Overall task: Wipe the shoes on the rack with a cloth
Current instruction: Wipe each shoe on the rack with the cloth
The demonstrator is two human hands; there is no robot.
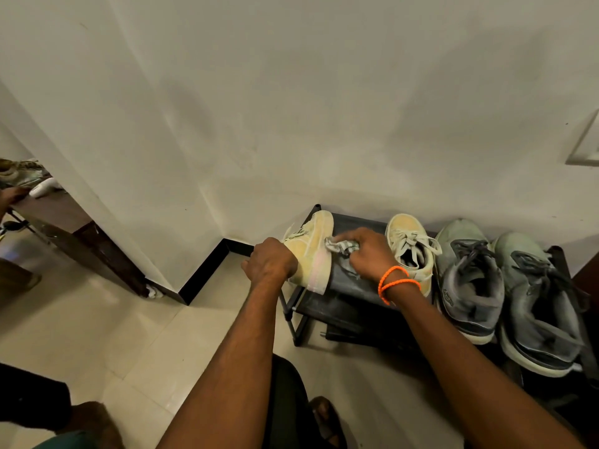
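A pale yellow sneaker (pixel 312 251) lies tipped on its side at the left end of the black shoe rack (pixel 350 286). My left hand (pixel 270 262) grips it at the heel end. My right hand (pixel 368 256), with orange bands on the wrist, pinches a small crumpled grey cloth (pixel 340 246) against the sneaker's side. Its matching yellow sneaker (pixel 410 247) stands upright on the rack just to the right.
Two grey-green sneakers (pixel 470 280) (pixel 538 303) fill the right part of the rack. A white wall rises behind, with a black skirting (pixel 207 273) at the corner. A dark wooden table (pixel 64 222) stands at left. Tiled floor lies below, and another person's hand (pixel 13 194) rests on the table.
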